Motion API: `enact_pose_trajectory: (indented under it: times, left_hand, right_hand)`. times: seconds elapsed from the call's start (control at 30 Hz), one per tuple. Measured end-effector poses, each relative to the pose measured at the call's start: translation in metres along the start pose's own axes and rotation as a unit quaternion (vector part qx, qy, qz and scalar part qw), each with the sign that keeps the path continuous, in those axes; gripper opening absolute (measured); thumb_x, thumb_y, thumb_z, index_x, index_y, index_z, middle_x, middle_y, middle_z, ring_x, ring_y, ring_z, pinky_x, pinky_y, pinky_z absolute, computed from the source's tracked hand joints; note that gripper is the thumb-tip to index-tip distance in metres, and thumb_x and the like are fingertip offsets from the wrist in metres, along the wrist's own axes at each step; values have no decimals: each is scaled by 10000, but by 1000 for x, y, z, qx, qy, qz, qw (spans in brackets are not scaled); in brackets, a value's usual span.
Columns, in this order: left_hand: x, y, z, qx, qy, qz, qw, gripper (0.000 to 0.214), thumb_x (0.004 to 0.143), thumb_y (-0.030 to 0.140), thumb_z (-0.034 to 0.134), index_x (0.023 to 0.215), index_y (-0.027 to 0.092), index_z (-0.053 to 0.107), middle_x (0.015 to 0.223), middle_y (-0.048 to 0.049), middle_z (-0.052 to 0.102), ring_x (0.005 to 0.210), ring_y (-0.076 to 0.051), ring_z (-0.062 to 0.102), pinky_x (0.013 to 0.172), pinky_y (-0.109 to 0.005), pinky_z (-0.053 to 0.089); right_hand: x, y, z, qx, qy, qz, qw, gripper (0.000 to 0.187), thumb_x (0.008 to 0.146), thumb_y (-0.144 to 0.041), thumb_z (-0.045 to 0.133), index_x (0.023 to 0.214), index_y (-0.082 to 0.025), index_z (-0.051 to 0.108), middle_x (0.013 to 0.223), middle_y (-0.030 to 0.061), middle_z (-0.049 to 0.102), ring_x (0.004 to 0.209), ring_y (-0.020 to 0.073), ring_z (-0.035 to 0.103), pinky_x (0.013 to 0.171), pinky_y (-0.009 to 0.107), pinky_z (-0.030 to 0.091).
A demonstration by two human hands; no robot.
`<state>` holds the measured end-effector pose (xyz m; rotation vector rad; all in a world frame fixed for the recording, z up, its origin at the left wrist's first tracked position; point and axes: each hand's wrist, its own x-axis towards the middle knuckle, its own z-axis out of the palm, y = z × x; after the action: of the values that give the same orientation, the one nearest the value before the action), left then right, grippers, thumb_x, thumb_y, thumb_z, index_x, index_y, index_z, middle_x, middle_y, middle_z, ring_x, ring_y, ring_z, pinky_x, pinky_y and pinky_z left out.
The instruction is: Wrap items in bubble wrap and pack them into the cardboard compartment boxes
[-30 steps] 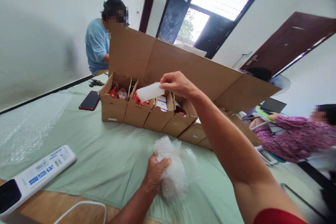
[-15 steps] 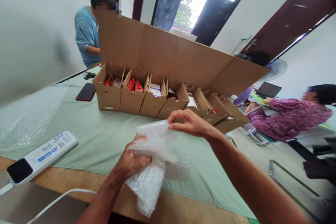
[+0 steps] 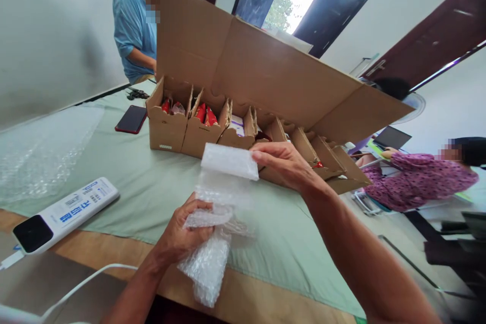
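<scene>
Clear bubble wrap [image 3: 212,258] hangs between my two hands over the front of the table. My left hand [image 3: 186,233] is closed around its bunched middle, and the lower end dangles past the table edge. Up and to the right, my right hand [image 3: 279,159] pinches the right corner of a flat, folded-over flap at the upper end. That flap is stretched out in front of a long cardboard box [image 3: 167,134]. Whether anything is wrapped inside the bunched part, I cannot tell.
The box has several compartments holding red packets [image 3: 207,115] and a raised lid [image 3: 261,61]. Left lie a dark phone [image 3: 131,119], a white power bank [image 3: 66,215] with a cable, and a bubble wrap sheet [image 3: 45,147]. One person [image 3: 132,25] stands behind; another [image 3: 425,182] sits right.
My right hand has drawn the upper end of the bubble wrap up and outward, so the flap now lies flatter and wider. My left hand keeps its grip. The view has shifted slightly.
</scene>
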<state>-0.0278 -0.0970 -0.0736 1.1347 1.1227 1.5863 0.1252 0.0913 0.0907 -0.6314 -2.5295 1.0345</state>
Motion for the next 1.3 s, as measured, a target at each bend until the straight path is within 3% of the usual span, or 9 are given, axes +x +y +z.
enact_pose_trajectory:
  times: [0.1, 0.2, 0.37, 0.53, 0.63, 0.77, 0.97, 1.07, 1.3]
  left_hand:
    - [-5, 3, -6, 4, -1, 5, 1000, 284, 749, 328, 776, 999, 194, 766, 1344, -180, 663, 1500, -370, 374, 997, -376, 493]
    - [-14, 7, -11, 7, -6, -2, 1000, 235, 777, 293, 757, 996, 209, 770, 1491, -179, 570, 1572, -358, 238, 1039, -394, 476]
    - [-21, 17, -14, 33, 5, 17, 999, 292, 775, 306, 783, 1055, 224, 786, 1330, -173, 682, 1592, -337, 174, 1087, -418, 445]
    - [-10, 27, -8, -26, -9, -28, 999, 297, 682, 355, 809, 929, 191, 793, 1269, -160, 680, 1037, -303, 698, 777, -314, 534]
    - [-5, 24, -3, -102, -25, -87, 991, 327, 640, 361, 828, 897, 168, 766, 883, -80, 712, 727, -191, 642, 667, -268, 492]
    - [-6, 16, -3, -226, 2, -167, 960, 421, 627, 395, 862, 943, 152, 728, 813, -53, 677, 704, -174, 608, 633, -252, 467]
    - [3, -6, -1, -287, 82, -198, 934, 453, 582, 450, 877, 880, 146, 722, 731, -22, 658, 588, -132, 540, 556, -247, 423]
    - [10, -18, 8, -270, 115, -207, 933, 371, 582, 415, 864, 785, 144, 711, 634, 15, 595, 546, -102, 470, 530, -232, 372]
    - [14, -32, 14, -256, 126, -218, 933, 337, 532, 383, 850, 737, 151, 719, 618, 16, 573, 576, -111, 449, 562, -242, 390]
  right_hand:
    - [-1, -2, -7, -48, 101, -31, 993, 394, 869, -577, 680, 748, -204, 729, 898, 66, 696, 854, 202, 621, 823, 325, 490]
    - [-4, -3, -15, -3, 160, 15, 987, 404, 845, -610, 675, 766, -215, 706, 823, 43, 663, 794, 192, 588, 771, 320, 482]
    - [-2, 2, -9, 122, 125, 105, 979, 505, 784, -659, 694, 633, -204, 536, 620, -34, 488, 572, 109, 408, 563, 244, 362]
    - [3, 4, 35, 217, 15, 196, 956, 579, 730, -738, 716, 639, -185, 571, 571, -36, 506, 481, 92, 404, 472, 235, 304]
    - [10, 7, 59, 220, -70, 257, 938, 648, 683, -798, 710, 653, -155, 641, 576, -4, 575, 470, 100, 460, 462, 239, 338]
    - [32, 14, 57, 162, -72, 235, 956, 695, 654, -829, 713, 497, -193, 479, 469, -38, 486, 421, 77, 418, 461, 233, 356]
    - [113, -8, 15, -16, 13, 47, 999, 417, 840, -569, 680, 744, -164, 657, 682, 14, 646, 586, 106, 524, 580, 241, 400]
    - [178, -26, 20, -175, 29, -58, 982, 155, 879, -275, 635, 853, -154, 730, 725, 0, 659, 652, 110, 538, 636, 244, 383]
    - [298, -24, 94, -429, -272, -57, 860, 423, 781, -65, 634, 1155, -211, 765, 1039, 36, 779, 895, 183, 686, 710, 236, 463]
